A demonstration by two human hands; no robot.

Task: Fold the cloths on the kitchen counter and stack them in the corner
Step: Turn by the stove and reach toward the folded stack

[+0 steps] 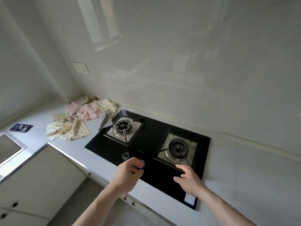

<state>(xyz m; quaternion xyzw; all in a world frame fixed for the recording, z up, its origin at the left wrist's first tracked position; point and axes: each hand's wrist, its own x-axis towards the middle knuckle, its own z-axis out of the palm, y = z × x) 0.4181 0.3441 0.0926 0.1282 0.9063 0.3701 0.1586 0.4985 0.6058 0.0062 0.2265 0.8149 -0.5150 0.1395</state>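
the heap of soft, rumpled cloths [83, 118] lay unfolded on the pale smooth counter [40, 132], filling the corner where the two glossy walls met. its long axis ran from that corner out toward the counter's front edge. nearest the front sat cream cloths with coloured dots [68, 131], fanned in loose pleats; behind them a beige patterned cloth [62, 116], then crumpled pink cloths [86, 112], and another cream dotted cloth [105, 106] against the back wall. a grey cloth [105, 120] at the heap's right end touched the edge of the black glass hob [151, 144].

bare counter lay open left of the heap as far as a small dark blue mat [21, 128] and a steel sink rim [11, 149], and in front of it to the counter edge.

both hands were well apart from the cloths, over the hob's near edge. the left hand [128, 173] had its fingers curled round a round control knob [142, 162], just beside a second silver knob [125, 155]. the right hand [189, 178] hovered with fingers spread and relaxed, holding nothing, near the right steel burner [178, 148]. the left steel burner [123, 128] stood closest to the heap. a cream wall socket [81, 67] was set above the corner.
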